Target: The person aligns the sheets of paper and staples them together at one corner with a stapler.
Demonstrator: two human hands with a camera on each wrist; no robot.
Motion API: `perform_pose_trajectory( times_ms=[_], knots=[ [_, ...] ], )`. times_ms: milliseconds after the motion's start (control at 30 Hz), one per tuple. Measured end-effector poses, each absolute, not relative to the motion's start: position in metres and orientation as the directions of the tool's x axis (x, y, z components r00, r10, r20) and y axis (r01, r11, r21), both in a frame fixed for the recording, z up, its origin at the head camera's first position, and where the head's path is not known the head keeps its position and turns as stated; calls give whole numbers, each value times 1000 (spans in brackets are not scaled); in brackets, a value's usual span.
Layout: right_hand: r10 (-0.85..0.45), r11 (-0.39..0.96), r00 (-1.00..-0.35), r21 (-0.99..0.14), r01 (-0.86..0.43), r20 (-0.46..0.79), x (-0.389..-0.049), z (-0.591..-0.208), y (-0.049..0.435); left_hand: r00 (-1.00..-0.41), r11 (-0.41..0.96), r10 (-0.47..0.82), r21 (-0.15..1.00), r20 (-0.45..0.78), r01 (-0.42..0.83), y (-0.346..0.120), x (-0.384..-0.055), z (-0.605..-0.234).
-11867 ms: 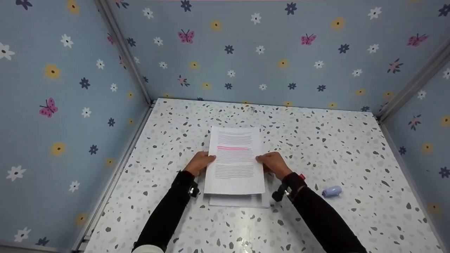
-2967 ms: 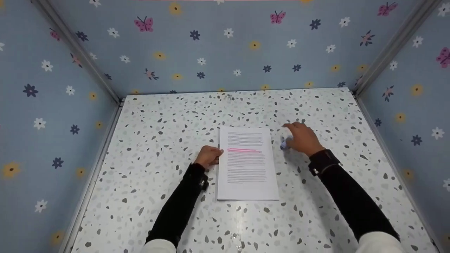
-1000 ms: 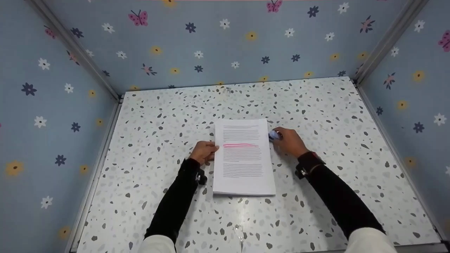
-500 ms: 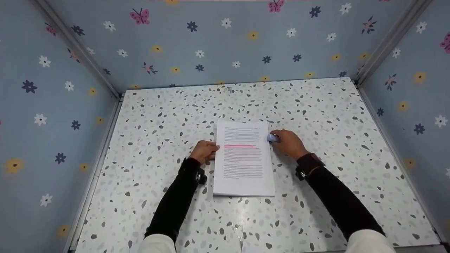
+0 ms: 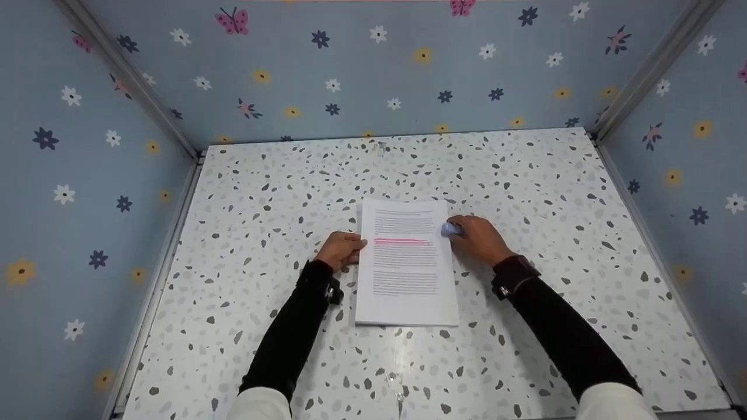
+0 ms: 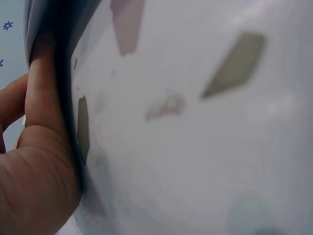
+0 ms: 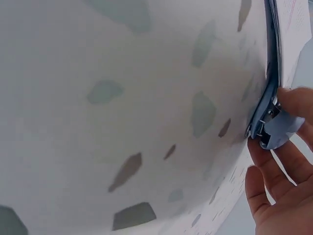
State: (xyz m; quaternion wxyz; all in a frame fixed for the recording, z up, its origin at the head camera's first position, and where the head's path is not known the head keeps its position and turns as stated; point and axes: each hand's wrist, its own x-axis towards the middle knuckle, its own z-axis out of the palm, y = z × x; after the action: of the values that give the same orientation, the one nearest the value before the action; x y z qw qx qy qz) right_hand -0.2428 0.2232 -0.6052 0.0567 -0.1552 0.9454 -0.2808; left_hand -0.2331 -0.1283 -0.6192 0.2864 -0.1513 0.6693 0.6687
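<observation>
A stack of printed paper [image 5: 405,306] lies upright in front of me, with a pink highlighted line on its top sheet. My left hand [image 5: 340,249] pinches the stack's left edge, thumb on top; in the left wrist view its fingers [image 6: 43,98] reach under the sheets. At the right edge, toward the upper corner, my right hand [image 5: 480,238] holds a small lavender-blue stapler [image 5: 450,229]. In the right wrist view the stapler [image 7: 282,128] sits at the paper's edge between thumb and fingers, its metal parts showing. Whether its mouth bites the sheets I cannot tell.
The speckled white tabletop [image 5: 280,192] spreads around the stack. Blue flowered panels [image 5: 373,70] wall off the back and both sides, with grey metal posts at the corners. A small clear scrap [image 5: 394,382] lies near the table's front.
Earlier both hands held a top sheet above other paper while the stapler lay at right. The right hand then picked up the stapler and brought it left, onto the stack's right edge. The left hand stayed.
</observation>
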Motion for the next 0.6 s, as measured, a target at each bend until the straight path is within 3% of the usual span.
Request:
perform_pose_trajectory(
  times_ms=[600],
  knots=[
    [-316, 808, -948, -519, -280, 19, -302, -597, 226, -811, 15, 166, 823, -562, -567, -117, -238, -617]
  ],
)
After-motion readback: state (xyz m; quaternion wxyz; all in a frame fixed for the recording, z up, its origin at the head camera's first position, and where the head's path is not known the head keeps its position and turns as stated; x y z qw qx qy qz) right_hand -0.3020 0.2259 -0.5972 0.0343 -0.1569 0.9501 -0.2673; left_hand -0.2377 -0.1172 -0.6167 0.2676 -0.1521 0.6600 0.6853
